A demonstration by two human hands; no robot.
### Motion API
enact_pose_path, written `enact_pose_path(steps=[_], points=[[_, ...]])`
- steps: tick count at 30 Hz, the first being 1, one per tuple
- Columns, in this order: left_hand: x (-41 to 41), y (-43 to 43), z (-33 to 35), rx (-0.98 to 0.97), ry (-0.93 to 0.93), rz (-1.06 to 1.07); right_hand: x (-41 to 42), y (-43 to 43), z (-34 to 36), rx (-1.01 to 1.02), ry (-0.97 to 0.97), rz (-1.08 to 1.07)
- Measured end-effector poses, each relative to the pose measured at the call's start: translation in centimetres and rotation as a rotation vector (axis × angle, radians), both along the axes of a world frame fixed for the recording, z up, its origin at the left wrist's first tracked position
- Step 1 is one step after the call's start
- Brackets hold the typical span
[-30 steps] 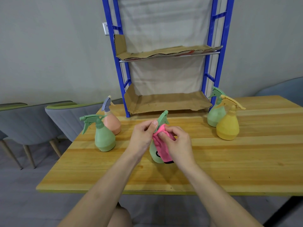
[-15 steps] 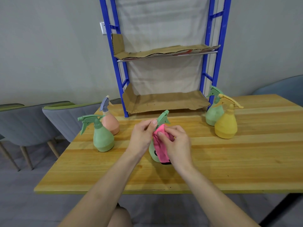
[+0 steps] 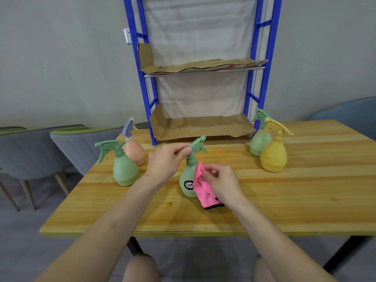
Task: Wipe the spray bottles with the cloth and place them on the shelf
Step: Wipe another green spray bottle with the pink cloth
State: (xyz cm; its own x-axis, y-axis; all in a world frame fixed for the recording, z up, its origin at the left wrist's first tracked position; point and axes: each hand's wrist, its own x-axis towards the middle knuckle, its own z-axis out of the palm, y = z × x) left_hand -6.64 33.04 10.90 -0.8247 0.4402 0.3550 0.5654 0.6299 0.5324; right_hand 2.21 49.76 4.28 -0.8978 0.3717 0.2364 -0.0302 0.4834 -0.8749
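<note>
The middle green spray bottle (image 3: 188, 180) stands on the table (image 3: 295, 196) before the shelf (image 3: 203, 129), my left hand (image 3: 164, 161) pinching its top. My right hand (image 3: 222, 181), gripping the pink cloth (image 3: 203, 190), has slid from neck down to belly. I judge the wiping nearly done, shelving next.
</note>
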Motion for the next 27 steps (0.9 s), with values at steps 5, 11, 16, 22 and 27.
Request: enact_pose_path(steps=[5,11,16,22,27], points=[[0.8,0.1,0.4,-0.088,0.174,0.046,1.0,1.7,1.0,-0.045,0.285,-0.325],[0.9,0.4,-0.1,-0.06,0.276,0.054,-1.2,1.4,2.0,-0.091,0.382,-0.112],[0.7,0.9,-0.2,-0.023,0.227,0.044,-2.3,1.0,1.3,-0.174,0.343,0.119],[-0.2,0.6,-0.9,-0.011,0.218,0.029,-3.3,1.9,0.5,0.168,0.252,0.062],[-0.5,0.6,-1.4,0.001,0.234,0.027,-3.5,2.4,0.2,0.226,0.256,0.064]])
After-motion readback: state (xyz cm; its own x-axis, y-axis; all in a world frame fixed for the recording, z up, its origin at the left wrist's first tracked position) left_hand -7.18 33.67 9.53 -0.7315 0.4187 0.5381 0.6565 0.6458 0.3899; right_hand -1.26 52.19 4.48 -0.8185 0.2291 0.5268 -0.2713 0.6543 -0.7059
